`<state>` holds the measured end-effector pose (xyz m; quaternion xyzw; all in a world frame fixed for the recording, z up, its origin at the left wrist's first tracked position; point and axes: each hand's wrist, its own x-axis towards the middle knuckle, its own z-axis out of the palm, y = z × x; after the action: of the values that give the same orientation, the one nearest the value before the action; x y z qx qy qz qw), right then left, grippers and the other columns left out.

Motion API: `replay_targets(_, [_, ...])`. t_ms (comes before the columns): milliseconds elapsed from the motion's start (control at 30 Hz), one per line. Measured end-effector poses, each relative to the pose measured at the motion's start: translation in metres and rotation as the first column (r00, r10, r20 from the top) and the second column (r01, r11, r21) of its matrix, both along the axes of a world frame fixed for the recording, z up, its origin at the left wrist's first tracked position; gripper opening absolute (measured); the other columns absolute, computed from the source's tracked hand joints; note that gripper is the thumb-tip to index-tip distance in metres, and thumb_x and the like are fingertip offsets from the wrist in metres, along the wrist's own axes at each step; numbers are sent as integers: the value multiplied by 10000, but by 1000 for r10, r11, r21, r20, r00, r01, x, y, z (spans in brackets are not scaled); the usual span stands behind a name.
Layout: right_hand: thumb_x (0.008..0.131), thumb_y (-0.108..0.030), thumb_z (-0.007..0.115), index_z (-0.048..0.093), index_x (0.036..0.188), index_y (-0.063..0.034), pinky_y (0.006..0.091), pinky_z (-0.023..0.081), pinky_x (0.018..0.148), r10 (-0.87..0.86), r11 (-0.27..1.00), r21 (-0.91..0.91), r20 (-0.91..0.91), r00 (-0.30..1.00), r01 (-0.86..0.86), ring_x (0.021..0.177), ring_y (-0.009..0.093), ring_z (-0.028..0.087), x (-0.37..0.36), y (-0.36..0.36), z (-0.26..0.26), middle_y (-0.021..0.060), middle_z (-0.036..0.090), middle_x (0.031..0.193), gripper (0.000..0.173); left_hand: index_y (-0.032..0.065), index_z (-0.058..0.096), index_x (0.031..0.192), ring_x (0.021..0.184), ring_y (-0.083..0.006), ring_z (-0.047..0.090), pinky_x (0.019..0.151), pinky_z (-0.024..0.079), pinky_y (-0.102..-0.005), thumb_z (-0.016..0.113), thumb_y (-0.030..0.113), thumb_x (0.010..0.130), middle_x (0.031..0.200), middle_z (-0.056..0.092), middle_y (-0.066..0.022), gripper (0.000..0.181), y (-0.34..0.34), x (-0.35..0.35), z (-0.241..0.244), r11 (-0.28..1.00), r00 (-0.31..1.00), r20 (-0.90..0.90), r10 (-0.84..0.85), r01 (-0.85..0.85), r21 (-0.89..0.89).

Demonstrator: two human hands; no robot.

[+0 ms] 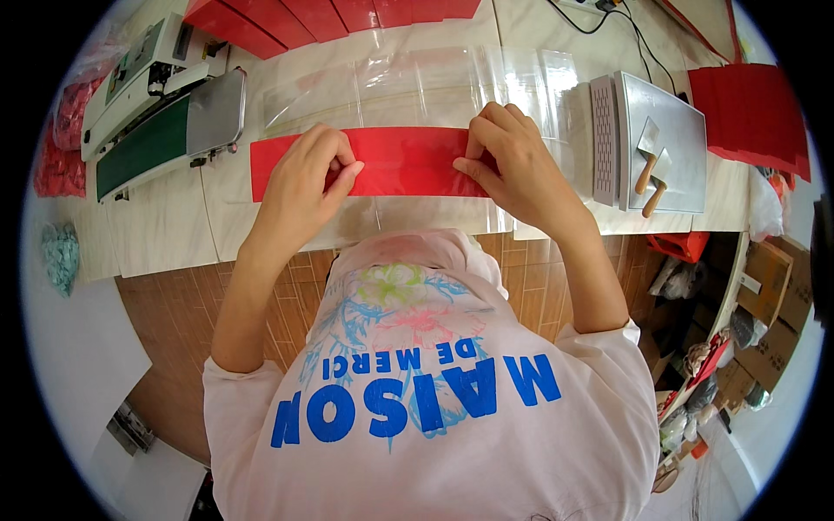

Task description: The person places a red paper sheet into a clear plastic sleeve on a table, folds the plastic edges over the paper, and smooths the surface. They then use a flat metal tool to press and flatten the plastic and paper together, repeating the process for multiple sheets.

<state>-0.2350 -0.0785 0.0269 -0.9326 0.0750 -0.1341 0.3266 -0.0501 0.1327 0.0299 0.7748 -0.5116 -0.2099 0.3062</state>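
Note:
A long, flat red strip (409, 159), seemingly of card or paper, lies crosswise before me on the marbled worktop. My left hand (316, 163) is over its left part, thumb and forefinger pinched together at the strip. At the right end, my right hand (511, 146) pinches in the same way, its fingers curled. Clear plastic film (417, 81) with creases and bright glare spreads beyond the strip and reaches under it. Whether the fingertips also grip a layer of film cannot be made out.
Left stands a band sealer with a green conveyor belt (146, 146). On the right, two wooden-handled spatulas (645, 172) lie on a metal hot-plate box (677, 130). Red stacks lie at the back (326, 19) and far right (749, 117). Black cables (642, 45) trail behind the box.

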Motion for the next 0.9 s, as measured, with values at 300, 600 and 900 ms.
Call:
replay_targets(300, [758, -46, 775, 534, 771, -53, 402, 445, 718, 12, 1000, 13, 9, 1000, -12, 780, 299, 512, 1, -2, 0, 87, 549, 824, 241, 54, 579, 1323, 810, -188, 536, 790, 480, -297, 658, 38, 887, 1239, 584, -104, 444, -5, 0, 10, 1000, 999, -46, -17, 18, 8])
replay_targets(600, [797, 6, 745, 517, 803, -16, 380, 460, 694, -123, 987, 111, 74, 990, 115, 774, 297, 522, -6, -3, 2, 103, 537, 805, 229, 53, 597, 1300, 1189, -294, 531, 1042, 410, -376, 664, 96, 885, 1269, 611, -120, 423, -10, 2, 17, 997, 996, 88, -27, 21, 70])
replay_targets(900, [908, -119, 745, 563, 841, -24, 244, 415, 643, -646, 752, 274, 129, 752, 599, 676, 107, 478, -72, -46, -7, 19, 568, 749, 216, 64, 603, 1270, 1137, -289, 528, 998, 426, -368, 670, 80, 871, 1232, 619, -100, 405, -9, -1, 17, 997, 994, 106, -11, 4, 71])
